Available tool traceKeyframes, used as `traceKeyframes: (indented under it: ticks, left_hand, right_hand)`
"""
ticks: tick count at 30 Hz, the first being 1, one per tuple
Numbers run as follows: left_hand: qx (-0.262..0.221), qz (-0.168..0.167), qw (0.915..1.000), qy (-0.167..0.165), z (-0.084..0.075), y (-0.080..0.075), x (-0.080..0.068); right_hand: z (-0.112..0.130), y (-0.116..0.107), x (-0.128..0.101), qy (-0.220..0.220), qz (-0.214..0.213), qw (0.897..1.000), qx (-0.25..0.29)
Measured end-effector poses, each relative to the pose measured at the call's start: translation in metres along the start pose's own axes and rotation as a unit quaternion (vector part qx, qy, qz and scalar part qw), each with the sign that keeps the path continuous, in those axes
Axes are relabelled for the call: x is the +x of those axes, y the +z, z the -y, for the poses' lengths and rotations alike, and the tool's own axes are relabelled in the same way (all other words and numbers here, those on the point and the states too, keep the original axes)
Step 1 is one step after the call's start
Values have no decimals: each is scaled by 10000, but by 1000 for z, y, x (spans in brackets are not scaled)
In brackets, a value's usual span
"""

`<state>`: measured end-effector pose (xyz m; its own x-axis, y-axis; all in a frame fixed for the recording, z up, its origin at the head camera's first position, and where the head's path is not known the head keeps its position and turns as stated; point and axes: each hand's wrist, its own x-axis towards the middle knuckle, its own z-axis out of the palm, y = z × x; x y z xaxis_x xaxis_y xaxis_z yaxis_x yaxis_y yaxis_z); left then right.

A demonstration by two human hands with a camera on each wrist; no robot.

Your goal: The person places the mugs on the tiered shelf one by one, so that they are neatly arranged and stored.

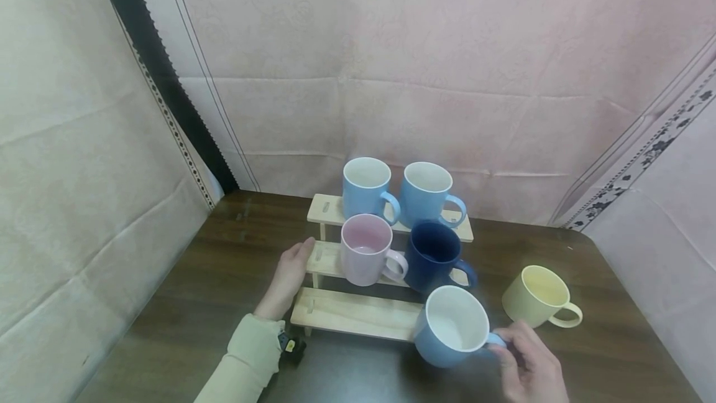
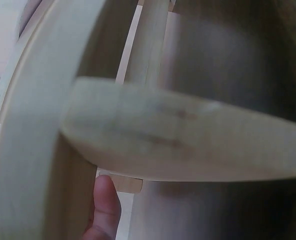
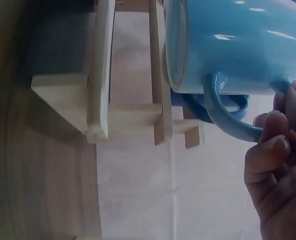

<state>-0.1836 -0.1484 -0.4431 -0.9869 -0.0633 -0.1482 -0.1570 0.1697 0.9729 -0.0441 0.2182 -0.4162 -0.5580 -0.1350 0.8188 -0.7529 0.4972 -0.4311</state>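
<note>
My right hand [image 1: 528, 362] pinches the handle of a light blue mug [image 3: 238, 45] with a white inside. That mug is upright by the right end of a wooden rack's bottom tier [image 1: 358, 314]; in the right wrist view its base hangs above the lowest board. My left hand [image 1: 286, 278] touches the left end of the middle tier, its fingers fairly straight; one finger [image 2: 106, 202] shows beside the wood in the left wrist view. A pink mug [image 1: 363, 254] and a dark blue mug [image 1: 427, 260] stand on the middle tier. Two light blue mugs [image 1: 358, 198] occupy the top tier.
A pale yellow mug [image 1: 526, 303] sits on the dark wooden table [image 1: 224, 328], to the right of the rack and just beyond my right hand. Pale cloth [image 1: 391, 48] hangs behind the table and along both sides.
</note>
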Motion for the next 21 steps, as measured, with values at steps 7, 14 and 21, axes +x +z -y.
traceKeyframes:
  ticks: [7, 14, 21]
  left_hand:
    - [-37, 62, 9999, 79, -1, 0, -1]
    - [2, 25, 10000, 57, -1, -1, -1]
    - [-17, 31, 10000, 0, 1, -1, 0]
  right_hand:
    - [3, 11, 6, -126, 169, 9997, 92]
    - [26, 21, 26, -123, 306, 9993, 154]
    - [31, 33, 29, -59, 392, 9986, 337]
